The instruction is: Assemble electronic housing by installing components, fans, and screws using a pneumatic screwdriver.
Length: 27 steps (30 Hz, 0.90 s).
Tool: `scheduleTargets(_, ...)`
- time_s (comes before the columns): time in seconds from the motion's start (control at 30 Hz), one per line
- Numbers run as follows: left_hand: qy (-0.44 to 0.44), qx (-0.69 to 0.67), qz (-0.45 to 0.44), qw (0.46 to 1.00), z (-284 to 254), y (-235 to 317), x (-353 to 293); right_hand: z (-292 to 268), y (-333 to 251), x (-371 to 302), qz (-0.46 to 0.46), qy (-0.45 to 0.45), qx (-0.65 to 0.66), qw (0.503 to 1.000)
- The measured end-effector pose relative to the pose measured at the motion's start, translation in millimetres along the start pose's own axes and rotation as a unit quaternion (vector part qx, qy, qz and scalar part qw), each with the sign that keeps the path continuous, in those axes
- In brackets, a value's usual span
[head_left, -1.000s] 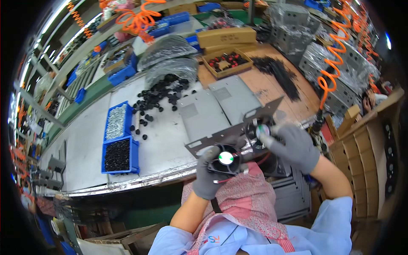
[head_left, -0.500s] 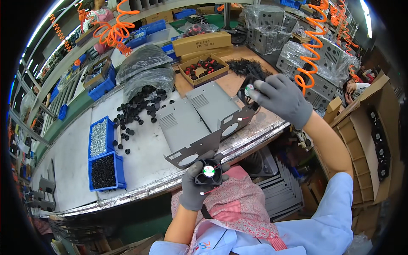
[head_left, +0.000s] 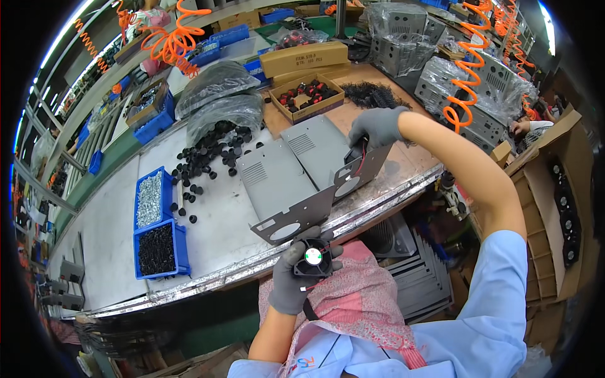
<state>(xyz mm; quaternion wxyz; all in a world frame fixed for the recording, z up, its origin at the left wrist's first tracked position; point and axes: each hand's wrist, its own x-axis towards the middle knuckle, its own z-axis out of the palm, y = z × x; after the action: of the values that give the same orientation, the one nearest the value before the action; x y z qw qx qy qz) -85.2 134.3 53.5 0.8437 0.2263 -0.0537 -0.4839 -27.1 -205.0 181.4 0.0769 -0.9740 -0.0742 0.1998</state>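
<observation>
Two grey bent sheet-metal panels point(head_left: 275, 179) stand side by side on the bench, each with vent slots and a round cut-out in its upright near flange. My left hand point(head_left: 288, 277), in a grey glove, grips a black cooling fan point(head_left: 313, 257) by its frame in front of the left panel. A short lead with a white plug hangs from that fan. Over the right panel point(head_left: 317, 143) my gloved right hand point(head_left: 378, 126) reaches down behind the flange, closed on a second black fan point(head_left: 358, 151), which is mostly hidden. Its red and black wires show against the flange.
Blue bins of silver screws point(head_left: 149, 200) and black screws point(head_left: 156, 252) stand at the left, near loose black caps point(head_left: 217, 148). Behind the panels is a carton of red-and-black parts point(head_left: 307, 97). Orange coiled hoses point(head_left: 465, 82) hang overhead; a carton of fans point(head_left: 564, 214) stands right.
My right hand has moved left and down with its fan, from beside the right panel to behind its flange. My left hand still holds its fan, with little movement.
</observation>
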Motion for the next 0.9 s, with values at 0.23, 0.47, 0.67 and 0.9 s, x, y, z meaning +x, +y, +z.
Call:
scheduleTargets(0.23,-0.007,0.011,0.001,1.0,5,0,-4,8,-14,26,0.067,-0.158,0.169,0.971)
scheduleTargets(0.47,0.009,-0.008,0.011,1.0,0,4,-4,32,20,39,0.042,-0.183,0.16,0.969)
scheduleTargets(0.67,-0.021,-0.059,0.0,0.998,-4,5,4,33,16,40,0.044,-0.164,0.202,0.964)
scheduleTargets(0.9,0.002,-0.052,0.038,0.998,12,16,6,17,-11,24,0.076,0.051,0.305,0.948)
